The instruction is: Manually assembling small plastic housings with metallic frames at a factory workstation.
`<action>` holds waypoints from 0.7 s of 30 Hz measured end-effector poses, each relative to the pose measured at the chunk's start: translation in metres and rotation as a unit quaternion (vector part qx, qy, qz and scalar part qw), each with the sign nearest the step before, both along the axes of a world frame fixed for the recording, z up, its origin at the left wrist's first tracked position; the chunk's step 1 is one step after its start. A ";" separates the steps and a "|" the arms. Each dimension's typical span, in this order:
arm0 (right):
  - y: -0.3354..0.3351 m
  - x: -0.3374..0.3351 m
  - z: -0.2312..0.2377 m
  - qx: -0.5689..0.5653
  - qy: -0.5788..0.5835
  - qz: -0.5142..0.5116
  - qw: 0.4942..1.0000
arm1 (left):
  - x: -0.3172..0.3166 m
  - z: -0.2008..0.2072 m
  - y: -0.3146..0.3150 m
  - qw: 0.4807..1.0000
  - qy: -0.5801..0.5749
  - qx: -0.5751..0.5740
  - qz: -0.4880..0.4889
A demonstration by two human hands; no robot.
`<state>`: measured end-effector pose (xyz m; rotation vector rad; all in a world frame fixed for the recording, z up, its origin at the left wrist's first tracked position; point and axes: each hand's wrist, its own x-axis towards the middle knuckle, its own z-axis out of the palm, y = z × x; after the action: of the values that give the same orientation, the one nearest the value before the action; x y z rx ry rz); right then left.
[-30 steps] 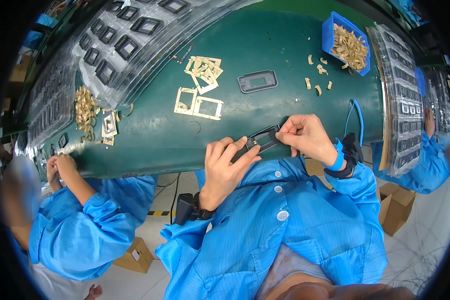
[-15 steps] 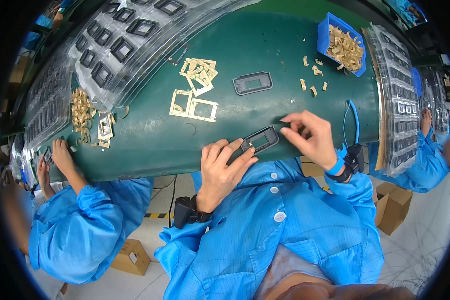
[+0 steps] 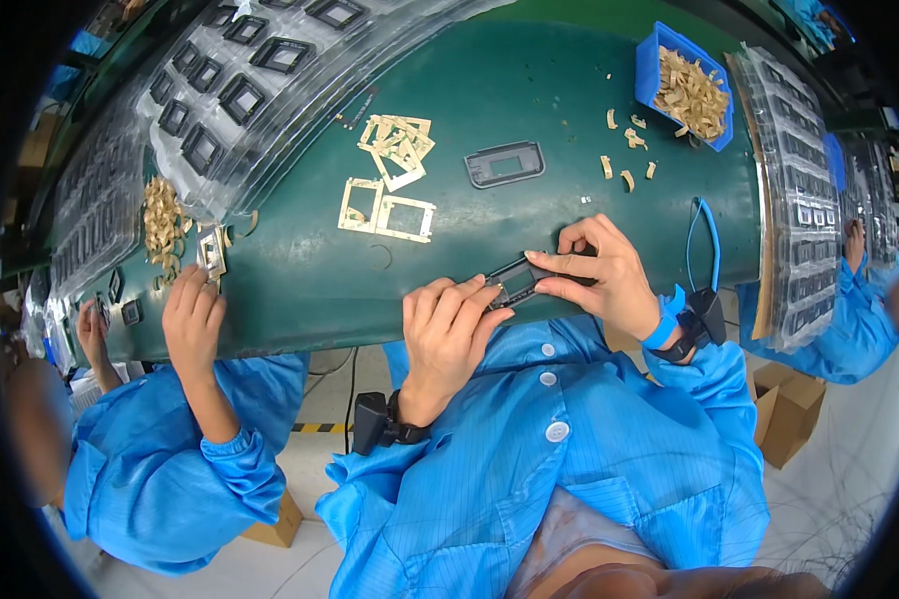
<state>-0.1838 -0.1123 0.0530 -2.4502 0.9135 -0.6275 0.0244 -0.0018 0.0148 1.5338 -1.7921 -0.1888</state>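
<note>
A black plastic frame with a rectangular window lies at the near edge of the green table, gripped from both ends. My left hand has its fingers closed on the frame's left end. At the right end, my right hand pinches it between thumb and fingers, which cover that end. Farther off, a second dark grey frame of similar shape lies flat by itself. To the left are cream adhesive sheets with square cut-outs, some of them piled.
A blue bin of curled tan strips stands at the far right, with loose strips beside it. Clear trays of black frames fill the left; more trays stand right. A blue cable lies near my right wrist. A co-worker's hand is at left.
My right hand has moved left onto the frame's right end and now pinches it. My left hand stays on the frame. The co-worker's hand has moved right toward the cut-out sheets.
</note>
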 end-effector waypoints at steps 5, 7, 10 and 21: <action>-0.002 0.001 0.002 0.045 0.002 -0.019 0.999 | 0.001 0.001 0.000 1.000 -0.015 0.011 -0.001; -0.002 0.001 0.004 0.000 0.026 -0.002 1.000 | 0.001 0.000 0.001 1.000 -0.025 0.010 -0.005; -0.004 0.000 0.005 -0.060 0.049 0.025 0.997 | 0.001 -0.002 0.001 1.000 -0.028 0.005 -0.005; -0.006 -0.002 -0.001 0.006 0.000 0.019 1.000 | -0.001 0.004 0.000 0.996 -0.085 0.017 -0.008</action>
<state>-0.1856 -0.1185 0.0521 -2.4506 0.8671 -0.6058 0.0230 -0.0018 0.0188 1.6024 -1.9423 -0.0997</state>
